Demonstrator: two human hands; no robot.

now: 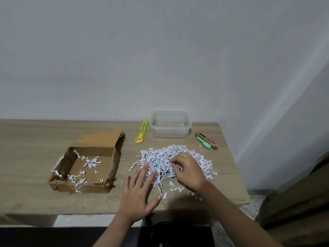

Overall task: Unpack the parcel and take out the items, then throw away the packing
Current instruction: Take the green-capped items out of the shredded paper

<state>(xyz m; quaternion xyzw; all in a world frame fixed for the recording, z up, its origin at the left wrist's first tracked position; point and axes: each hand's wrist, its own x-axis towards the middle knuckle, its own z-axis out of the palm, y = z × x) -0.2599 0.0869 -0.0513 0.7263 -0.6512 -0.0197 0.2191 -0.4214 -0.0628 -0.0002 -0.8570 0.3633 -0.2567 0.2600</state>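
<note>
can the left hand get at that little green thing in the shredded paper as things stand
Probably yes: the left hand lies open at the shredded paper edge, fingertips just short of the green thing, which shows partly uncovered with only loose strips around it.

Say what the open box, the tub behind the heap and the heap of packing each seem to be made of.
Open box: corrugated cardboard, matt brown with torn, ragged edges.
Tub: likely clear plastic, glossy, since the table shows through its walls.
Heap of packing: shredded paper, thin crinkled white strips with dark print marks.

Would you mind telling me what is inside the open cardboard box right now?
Only scattered strips of shredded paper lie on the floor of the cardboard box. The near wall hides the front edge of the floor, so anything there cannot be seen.
</note>
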